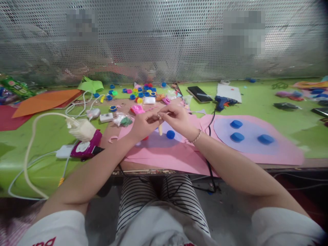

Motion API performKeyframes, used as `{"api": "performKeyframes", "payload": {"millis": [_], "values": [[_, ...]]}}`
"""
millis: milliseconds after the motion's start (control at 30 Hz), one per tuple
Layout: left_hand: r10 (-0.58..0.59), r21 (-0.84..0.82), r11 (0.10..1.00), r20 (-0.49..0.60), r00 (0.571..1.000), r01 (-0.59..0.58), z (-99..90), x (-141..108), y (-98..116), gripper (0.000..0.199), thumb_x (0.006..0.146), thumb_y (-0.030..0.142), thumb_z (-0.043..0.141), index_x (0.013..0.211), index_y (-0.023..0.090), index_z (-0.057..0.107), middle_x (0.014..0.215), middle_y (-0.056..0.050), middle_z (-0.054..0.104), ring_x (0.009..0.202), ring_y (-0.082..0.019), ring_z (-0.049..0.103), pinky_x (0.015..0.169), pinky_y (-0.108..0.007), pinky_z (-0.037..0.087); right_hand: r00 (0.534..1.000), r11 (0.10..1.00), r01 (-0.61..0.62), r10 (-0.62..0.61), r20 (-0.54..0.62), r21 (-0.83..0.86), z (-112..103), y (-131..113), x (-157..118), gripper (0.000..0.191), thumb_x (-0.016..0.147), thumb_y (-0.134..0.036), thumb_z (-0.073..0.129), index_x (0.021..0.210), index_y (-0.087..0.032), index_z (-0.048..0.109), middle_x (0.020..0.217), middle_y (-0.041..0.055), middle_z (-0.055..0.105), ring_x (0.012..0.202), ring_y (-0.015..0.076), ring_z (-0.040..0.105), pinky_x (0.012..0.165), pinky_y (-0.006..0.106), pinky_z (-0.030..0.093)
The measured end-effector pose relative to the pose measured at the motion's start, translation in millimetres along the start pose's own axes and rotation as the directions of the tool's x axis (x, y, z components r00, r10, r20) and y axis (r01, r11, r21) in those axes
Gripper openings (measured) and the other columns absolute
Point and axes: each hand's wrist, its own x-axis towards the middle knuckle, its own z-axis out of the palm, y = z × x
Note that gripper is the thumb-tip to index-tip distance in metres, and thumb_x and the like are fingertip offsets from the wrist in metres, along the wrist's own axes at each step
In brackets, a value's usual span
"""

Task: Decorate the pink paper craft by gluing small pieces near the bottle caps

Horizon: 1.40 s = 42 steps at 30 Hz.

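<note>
Left hand (146, 124) and right hand (176, 118) meet, fingertips of both pinching a small pale piece (160, 117), too small to identify. Blue cap (170, 134) sits just nearer the wearer than the right hand; glue gun (223, 102) lies beyond it, rightward.

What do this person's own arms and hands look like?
Both hands show no gloves, and the forearms are bare. A thin beaded bracelet circles the right wrist. The short sleeves are white, the left bearing red lettering.
</note>
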Motion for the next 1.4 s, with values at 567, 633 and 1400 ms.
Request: {"api": "performKeyframes", "payload": {"millis": [567,633,1400], "values": [[0.016,0.038,0.999,-0.016,1.0,-0.015,1.0,-0.3,2.1,0.023,0.07,0.03,0.066,0.085,0.012,0.067,0.077,-0.006,0.069,0.069,-0.014,0.064,0.067,-0.026,0.053,0.999,0.99,-0.053,0.051,0.013,0.135,3.9,2.6,0.9,0.007,0.075,-0.022,0.056,0.072,-0.016,0.06,0.07,0.0014,0.062,0.062,0.0108,0.055,0.056,0.024,0.044],[0.018,0.036,0.999,-0.017,1.0,-0.017,0.5,-0.3,0.7,0.025,0.07,0.03,0.066,0.088,0.013,0.067,0.079,-0.006,0.069,0.07,-0.014,0.064,0.068,-0.027,0.053,0.998,0.986,-0.066,0.063,0.021,0.156,4.7,3.7,1.1,0.008,0.075,-0.023,0.057,0.073,-0.017,0.06,0.071,0.0011,0.062,0.063,0.0105,0.055,0.056,0.024,0.045],[-0.032,0.024,0.999,0.018,0.999,0.032,-1.7,1.6,6.9,0.019,0.069,0.029,0.066,0.079,0.013,0.065,0.072,-0.004,0.068,0.064,-0.014,0.063,0.062,-0.026,0.053,0.999,0.998,-0.005,0.003,0.036,0.069,3.7,5.7,-1.0,0.01,0.078,-0.024,0.055,0.074,-0.017,0.059,0.073,0.0019,0.062,0.066,0.0115,0.056,0.058,0.025,0.045]]}}
